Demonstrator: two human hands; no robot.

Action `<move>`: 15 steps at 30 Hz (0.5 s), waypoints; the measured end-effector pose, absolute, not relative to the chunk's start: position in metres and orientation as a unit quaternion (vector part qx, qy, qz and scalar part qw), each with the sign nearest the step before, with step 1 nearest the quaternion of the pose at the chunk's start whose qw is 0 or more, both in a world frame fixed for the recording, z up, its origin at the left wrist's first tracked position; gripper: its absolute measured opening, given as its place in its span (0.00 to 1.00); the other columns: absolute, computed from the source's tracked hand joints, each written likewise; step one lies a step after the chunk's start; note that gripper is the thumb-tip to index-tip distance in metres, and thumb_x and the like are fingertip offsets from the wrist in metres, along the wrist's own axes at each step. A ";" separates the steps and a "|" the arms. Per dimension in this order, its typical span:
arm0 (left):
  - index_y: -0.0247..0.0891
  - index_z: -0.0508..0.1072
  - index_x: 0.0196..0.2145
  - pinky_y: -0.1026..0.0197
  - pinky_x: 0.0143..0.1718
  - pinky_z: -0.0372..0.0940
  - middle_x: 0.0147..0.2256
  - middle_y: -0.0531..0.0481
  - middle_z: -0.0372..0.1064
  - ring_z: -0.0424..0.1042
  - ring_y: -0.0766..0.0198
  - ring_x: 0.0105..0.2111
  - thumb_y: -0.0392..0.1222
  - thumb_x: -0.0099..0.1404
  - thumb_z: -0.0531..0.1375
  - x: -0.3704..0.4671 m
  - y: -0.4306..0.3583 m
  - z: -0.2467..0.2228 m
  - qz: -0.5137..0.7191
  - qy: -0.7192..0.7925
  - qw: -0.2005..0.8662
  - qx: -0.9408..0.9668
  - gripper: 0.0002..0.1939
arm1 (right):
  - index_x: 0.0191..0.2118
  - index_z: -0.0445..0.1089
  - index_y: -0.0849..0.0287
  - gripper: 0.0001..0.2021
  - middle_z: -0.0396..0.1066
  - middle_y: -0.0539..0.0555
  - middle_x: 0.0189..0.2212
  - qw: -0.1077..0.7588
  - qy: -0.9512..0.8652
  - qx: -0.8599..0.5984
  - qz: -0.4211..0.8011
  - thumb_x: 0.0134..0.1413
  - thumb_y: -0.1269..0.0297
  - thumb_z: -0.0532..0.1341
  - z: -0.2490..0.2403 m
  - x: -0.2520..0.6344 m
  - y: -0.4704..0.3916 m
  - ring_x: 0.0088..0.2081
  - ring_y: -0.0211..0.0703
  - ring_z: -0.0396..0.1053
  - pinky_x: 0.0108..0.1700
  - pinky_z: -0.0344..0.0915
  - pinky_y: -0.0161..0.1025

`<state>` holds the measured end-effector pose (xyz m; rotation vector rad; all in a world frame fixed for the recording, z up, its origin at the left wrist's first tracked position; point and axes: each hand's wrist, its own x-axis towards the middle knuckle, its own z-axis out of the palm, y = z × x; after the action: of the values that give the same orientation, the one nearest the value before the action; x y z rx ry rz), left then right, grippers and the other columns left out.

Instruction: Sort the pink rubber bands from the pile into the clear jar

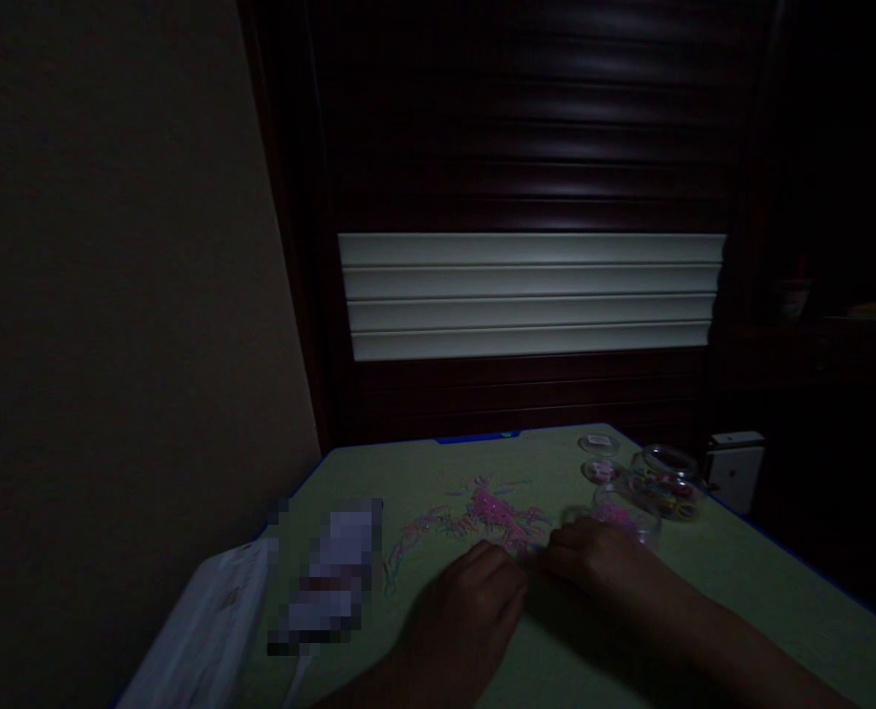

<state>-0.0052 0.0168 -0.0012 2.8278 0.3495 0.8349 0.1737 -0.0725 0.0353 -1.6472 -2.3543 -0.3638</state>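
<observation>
Pink and pale small bands (491, 509) lie loosely heaped on the green desk (763, 620), just beyond the left hand (476, 603), whose fingers curl inward. The right hand (594, 553), fingers bent down, is just beside 1 clear container (645, 518). I cannot tell whether either hand pinches anything.

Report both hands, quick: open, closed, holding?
Left hand: fingers curled near the pink pile; grip can't be told.
Right hand: fingers curled near the clear tub; grip can't be told.

Surface (770, 601): pixelated item (345, 551) on its left, white box (202, 625) at left edge, slats (531, 297) behind, cup (790, 299) beyond right.
</observation>
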 end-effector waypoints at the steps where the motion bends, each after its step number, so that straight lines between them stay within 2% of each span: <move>1: 0.37 0.66 0.31 0.63 0.37 0.60 0.32 0.52 0.65 0.64 0.64 0.35 0.30 0.66 0.53 -0.005 0.017 -0.001 0.281 0.116 0.085 0.949 0.07 | 0.32 0.69 0.58 0.07 0.69 0.49 0.27 0.122 -0.808 -0.564 -0.124 0.50 0.77 0.59 0.035 0.174 -0.072 0.28 0.36 0.63 0.30 0.50 0.34; 11: 0.38 0.65 0.33 0.63 0.38 0.60 0.33 0.53 0.65 0.64 0.65 0.36 0.31 0.67 0.52 -0.006 0.018 -0.002 0.283 0.116 0.096 0.947 0.07 | 0.33 0.70 0.58 0.08 0.69 0.49 0.27 0.128 -0.807 -0.563 -0.126 0.50 0.77 0.58 0.035 0.176 -0.070 0.29 0.37 0.64 0.31 0.51 0.35; 15: 0.38 0.67 0.34 0.63 0.38 0.60 0.33 0.53 0.65 0.64 0.64 0.36 0.31 0.68 0.51 -0.006 0.018 -0.002 0.282 0.117 0.100 0.947 0.07 | 0.30 0.69 0.58 0.07 0.68 0.49 0.25 0.120 -0.802 -0.569 -0.140 0.49 0.78 0.58 0.036 0.178 -0.070 0.27 0.36 0.63 0.29 0.50 0.34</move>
<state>-0.0060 0.0181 -0.0019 2.7989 0.3469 0.8343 0.1780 -0.0698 0.0355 -1.6616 -2.3432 -0.4093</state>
